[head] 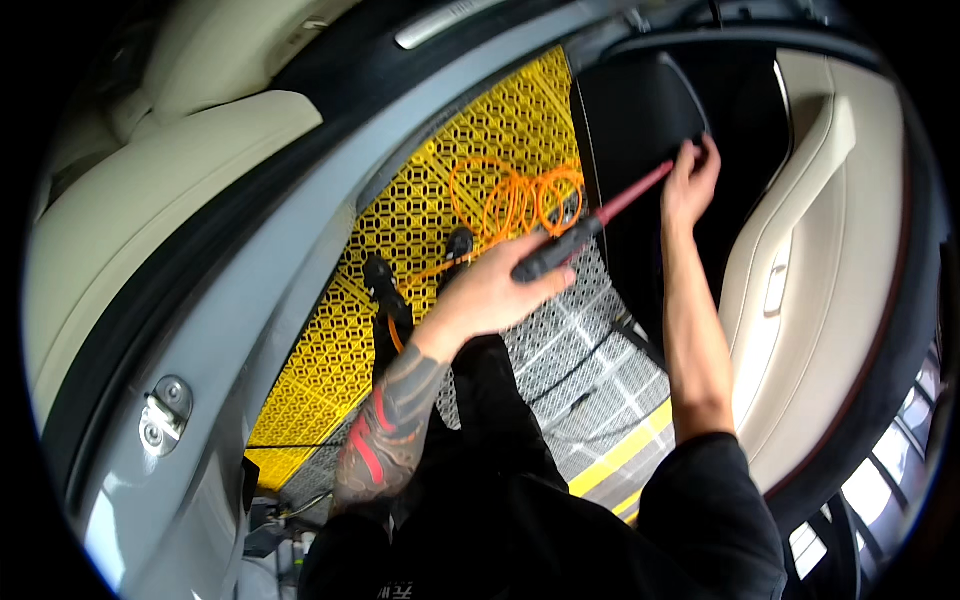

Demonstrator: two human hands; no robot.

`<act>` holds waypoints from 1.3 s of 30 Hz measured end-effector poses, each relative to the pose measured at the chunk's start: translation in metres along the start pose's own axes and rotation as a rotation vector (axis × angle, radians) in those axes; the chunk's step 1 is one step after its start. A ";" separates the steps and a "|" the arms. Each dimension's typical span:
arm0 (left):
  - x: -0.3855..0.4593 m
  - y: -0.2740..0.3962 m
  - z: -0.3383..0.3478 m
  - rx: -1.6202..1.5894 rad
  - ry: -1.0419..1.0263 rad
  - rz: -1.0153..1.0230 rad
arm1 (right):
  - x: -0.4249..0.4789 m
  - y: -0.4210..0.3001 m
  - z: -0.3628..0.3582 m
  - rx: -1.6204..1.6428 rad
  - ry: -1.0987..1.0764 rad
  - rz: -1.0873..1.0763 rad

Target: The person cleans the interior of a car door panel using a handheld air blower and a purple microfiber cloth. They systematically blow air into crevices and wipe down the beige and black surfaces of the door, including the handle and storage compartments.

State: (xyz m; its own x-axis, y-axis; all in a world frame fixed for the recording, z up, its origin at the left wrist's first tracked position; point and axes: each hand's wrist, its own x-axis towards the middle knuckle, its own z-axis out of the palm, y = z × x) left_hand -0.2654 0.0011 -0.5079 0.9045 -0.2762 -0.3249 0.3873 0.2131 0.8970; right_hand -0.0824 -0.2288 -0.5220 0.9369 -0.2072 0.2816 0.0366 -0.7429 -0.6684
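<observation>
My left hand grips the black handle of a long pry bar or similar hand tool with a red shaft. The tool points up and to the right. At the shaft's far end, my right hand closes its fingers around or against the tip, beside the black lower part of the open car door. The fingers partly hide the tip. The cream inner door panel stands right of my right forearm.
The grey car body sill, with a metal door striker, curves along the left beside a cream seat. A coiled orange hose lies on the yellow grated floor, near my black shoes.
</observation>
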 end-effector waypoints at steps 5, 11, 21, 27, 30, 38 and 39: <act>0.008 -0.018 0.002 0.082 -0.060 -0.228 | -0.028 0.094 -0.022 0.315 -0.134 0.478; 0.015 -0.040 0.016 0.007 -0.070 -0.244 | -0.005 0.091 -0.042 0.040 -0.746 0.627; 0.035 -0.008 0.021 0.251 -0.065 -0.270 | -0.028 0.086 -0.104 -0.896 -0.740 0.502; 0.072 0.021 0.047 0.295 0.089 -0.117 | -0.055 0.009 -0.084 0.887 0.287 0.739; 0.050 0.010 0.040 0.291 0.053 -0.111 | -0.021 0.000 -0.033 0.615 0.290 0.346; 0.008 -0.011 0.001 0.163 0.139 -0.233 | -0.030 0.029 0.002 -0.255 0.157 -0.307; 0.010 -0.007 0.002 0.129 0.128 -0.259 | -0.043 0.039 -0.002 -0.259 0.109 -0.145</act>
State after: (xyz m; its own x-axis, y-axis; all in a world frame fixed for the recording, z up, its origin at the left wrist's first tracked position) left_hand -0.2596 -0.0054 -0.5167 0.7970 -0.1842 -0.5753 0.5893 0.0279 0.8074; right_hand -0.1224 -0.2501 -0.5583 0.8852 -0.1434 0.4425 0.0644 -0.9043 -0.4219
